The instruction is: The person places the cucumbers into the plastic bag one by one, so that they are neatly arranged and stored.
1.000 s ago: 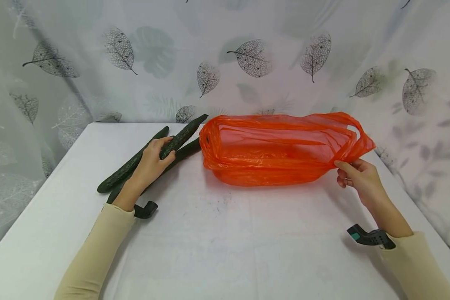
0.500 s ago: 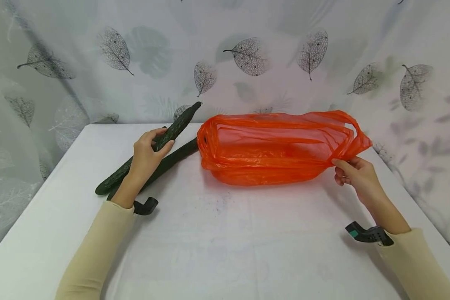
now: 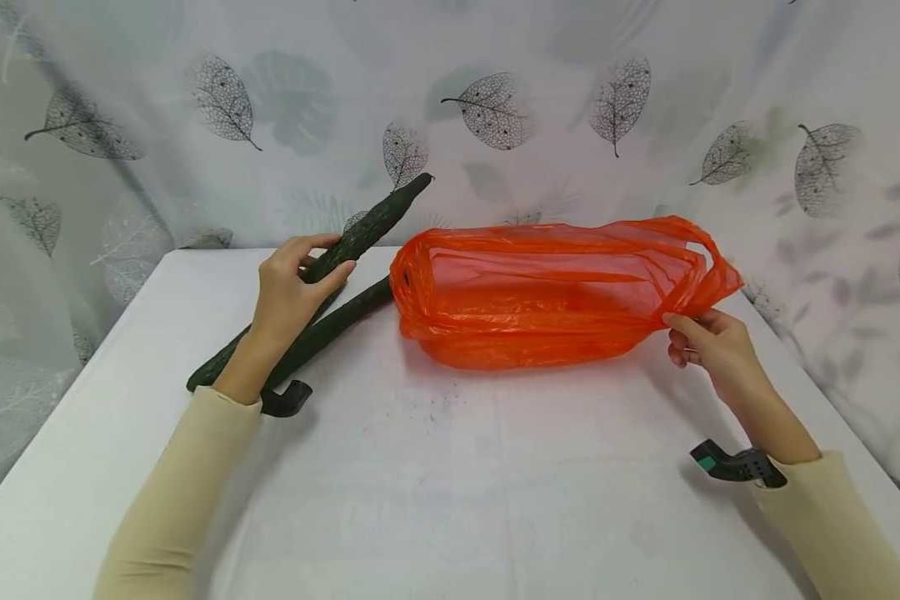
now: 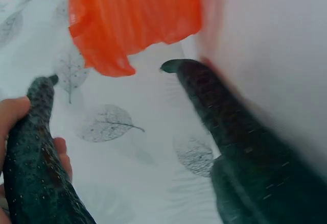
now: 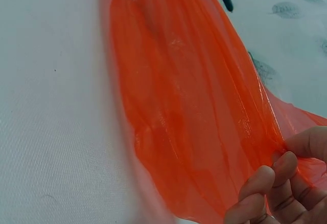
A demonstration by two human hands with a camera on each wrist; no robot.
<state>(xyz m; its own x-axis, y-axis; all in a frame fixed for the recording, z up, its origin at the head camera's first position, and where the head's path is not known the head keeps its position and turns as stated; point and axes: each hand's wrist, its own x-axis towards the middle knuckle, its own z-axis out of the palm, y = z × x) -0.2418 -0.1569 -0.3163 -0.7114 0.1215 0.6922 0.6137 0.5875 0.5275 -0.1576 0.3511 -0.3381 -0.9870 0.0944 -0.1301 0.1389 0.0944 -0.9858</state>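
My left hand (image 3: 288, 287) grips a dark green cucumber (image 3: 378, 223) and holds it slanted, its tip raised above the table's far edge. Thumb and fingers lie on either side of this cucumber in the left wrist view. Two more cucumbers rest on the table: one (image 3: 213, 367) partly behind my left forearm, the other (image 3: 345, 322) with its far end at the mouth of an orange plastic bag (image 3: 525, 304). The bag lies lengthwise, puffed out, its left end gathered in folds. At its right end, my right hand (image 3: 720, 354) pinches the plastic below a handle loop.
A white table (image 3: 450, 500) spreads beneath everything. Behind it hangs a pale curtain (image 3: 330, 108) printed with leaves. Dark wrist devices sit at both cuffs, the left one (image 3: 287, 400) close to the cucumbers.
My left hand has lifted its cucumber off the others, and the tip has risen and swung right toward the bag. My right hand keeps its pinch on the bag, nearly still.
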